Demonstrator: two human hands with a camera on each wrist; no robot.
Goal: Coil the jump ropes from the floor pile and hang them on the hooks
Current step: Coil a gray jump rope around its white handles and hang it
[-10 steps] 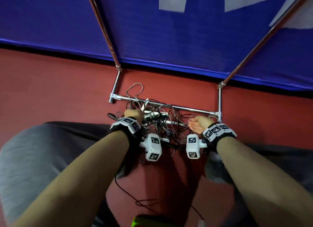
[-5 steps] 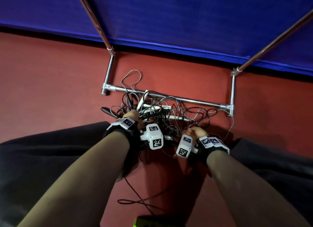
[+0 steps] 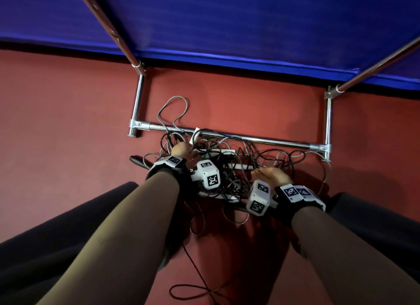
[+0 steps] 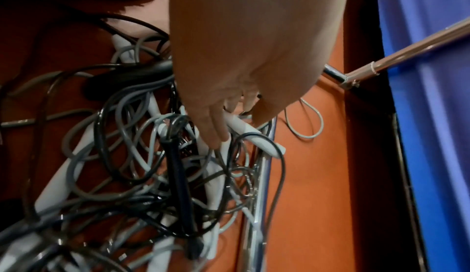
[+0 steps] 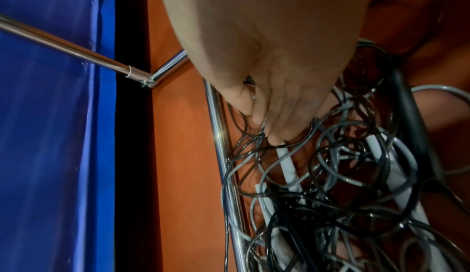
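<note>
A tangled pile of jump ropes (image 3: 229, 166) with black and grey cords and white and black handles lies on the red floor against the rack's bottom bar (image 3: 268, 142). My left hand (image 3: 183, 148) reaches into the pile's left side. In the left wrist view the left hand (image 4: 241, 123) pinches a white handle (image 4: 257, 136) between forefinger and thumb. My right hand (image 3: 267, 174) lies palm down on the pile's right side. In the right wrist view its straight fingers (image 5: 276, 133) touch a black cord (image 5: 289, 145) above another white handle (image 5: 287, 167). No hooks are in view.
The chrome rack's side feet (image 3: 137, 104) (image 3: 328, 122) run back to slanted poles in front of a blue mat (image 3: 227, 27). A loose black cord (image 3: 193, 291) trails on the floor between my knees. Dark trouser legs flank the pile on both sides.
My right hand has dropped from beside the bar onto the pile's right side, palm down. The left hand stays in the pile's left side. The head view has tilted down.
</note>
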